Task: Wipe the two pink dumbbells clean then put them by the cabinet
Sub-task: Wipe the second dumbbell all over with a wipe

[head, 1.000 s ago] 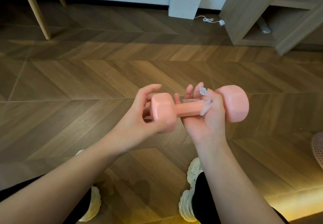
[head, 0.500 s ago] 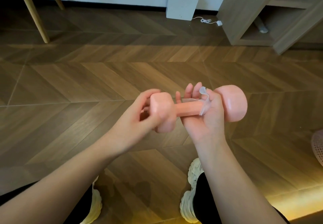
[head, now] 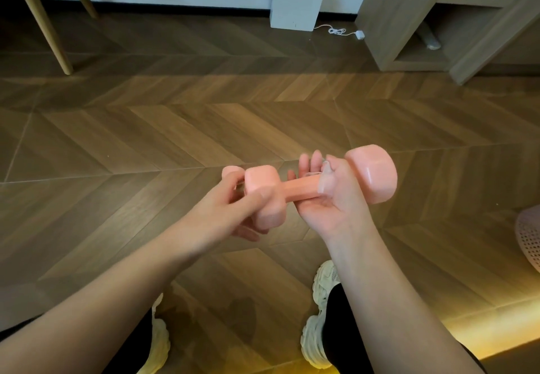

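Left hand: The left hand (head: 225,207) gripped the near head of the pink dumbbell (head: 298,191), thumb over its top face and fingers curled beneath.
Right hand: The right hand (head: 333,207) lay palm-up under the handle, its thumb pinning a thin wipe (head: 323,182) to the bar while its fingers stood nearly straight behind it.
Dumbbell: It was held in the air between the two hands, well short of the cabinet (head: 409,23) and on the side of its open front corner.
Long axis: The bar ran almost level from hand to hand, its free head rising slightly and pointing toward the cabinet side.
Nearer hand: The right hand and the free head were closer to the cabinet; the left hand was farther from it.
Step in hand: Wiping appeared to be under way, with the wipe on the bar next to the free head. The head in the left hand was covered by that grip.
Open room: Bare herringbone floor (head: 204,128) stretched from the hands to the cabinet's base. A white box (head: 295,4) and a loose cable (head: 339,30) lay just beside the cabinet, against the wall.
Watch: A set-down at the cabinet's foot probably needed to stay clear of that cable.
Second dumbbell: Not in view.
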A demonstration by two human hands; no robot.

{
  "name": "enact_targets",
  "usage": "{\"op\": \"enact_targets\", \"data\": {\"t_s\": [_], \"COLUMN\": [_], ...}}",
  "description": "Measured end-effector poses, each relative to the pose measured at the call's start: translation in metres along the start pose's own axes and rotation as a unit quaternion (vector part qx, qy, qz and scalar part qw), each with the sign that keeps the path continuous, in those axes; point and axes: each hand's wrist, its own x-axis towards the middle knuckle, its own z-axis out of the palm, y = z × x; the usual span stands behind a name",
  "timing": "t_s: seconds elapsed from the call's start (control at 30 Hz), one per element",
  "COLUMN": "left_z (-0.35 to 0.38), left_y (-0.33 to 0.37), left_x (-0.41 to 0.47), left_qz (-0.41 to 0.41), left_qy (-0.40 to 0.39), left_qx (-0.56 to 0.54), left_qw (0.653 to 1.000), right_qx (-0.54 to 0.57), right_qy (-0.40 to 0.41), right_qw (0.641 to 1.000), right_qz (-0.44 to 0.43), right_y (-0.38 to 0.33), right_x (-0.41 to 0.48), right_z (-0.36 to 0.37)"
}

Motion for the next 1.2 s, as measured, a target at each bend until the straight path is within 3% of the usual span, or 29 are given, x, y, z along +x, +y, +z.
{"op": "enact_targets", "data": {"t_s": [0.1,0.17,0.3,0.47,0.6,0.67,0.73,0.8,0.97,1.1,1.13,1.2], "left_z": [0.0,-0.001,-0.004,0.002,0.004,0.007,0.006,0.004,0.003,0.002,0.002,0.002], "left_y": [0.001,-0.002,-0.001,-0.004,-0.005,-0.007,-0.007,-0.01,-0.01,-0.012,-0.013,-0.008], "left_x": [-0.004,-0.004,0.002,-0.006,0.002,0.002,0.0,-0.001,0.001,0.001,0.0,0.001], "left_qz": [0.145,0.188,0.018,0.137,-0.075,-0.049,0.049,0.094,-0.074,-0.016,-0.017,-0.092], "left_qy": [0.045,0.034,0.006,0.025,-0.012,0.008,0.038,0.023,0.005,0.023,0.012,-0.012], "left_qx": [0.184,0.197,-0.004,0.162,-0.029,-0.023,0.077,0.154,-0.02,0.074,0.058,-0.044], "left_qw": [0.971,0.962,1.0,0.977,0.997,0.999,0.995,0.983,0.997,0.997,0.998,0.995], "right_qx": [0.026,0.061,0.021,0.075,0.061,0.058,0.053,0.047,-0.021,-0.038,-0.041,-0.051], "right_qy": [0.001,0.013,0.045,0.059,0.079,0.086,0.089,0.088,0.107,0.109,0.109,0.111], "right_qw": [0.999,0.997,0.998,0.994,0.994,0.993,0.993,0.992,0.991,0.991,0.991,0.99], "right_qz": [0.019,0.035,0.031,0.044,0.052,0.058,0.065,0.076,0.079,0.067,0.067,0.069], "right_y": [0.001,0.003,0.006,0.002,0.006,0.008,0.008,0.01,0.015,0.016,0.016,0.016], "right_x": [0.001,0.0,-0.003,-0.005,-0.004,-0.003,-0.002,-0.001,0.001,0.001,0.001,0.001], "right_z": [-0.001,-0.001,-0.001,0.002,0.001,0.0,-0.001,-0.002,-0.004,-0.002,-0.002,-0.002]}}
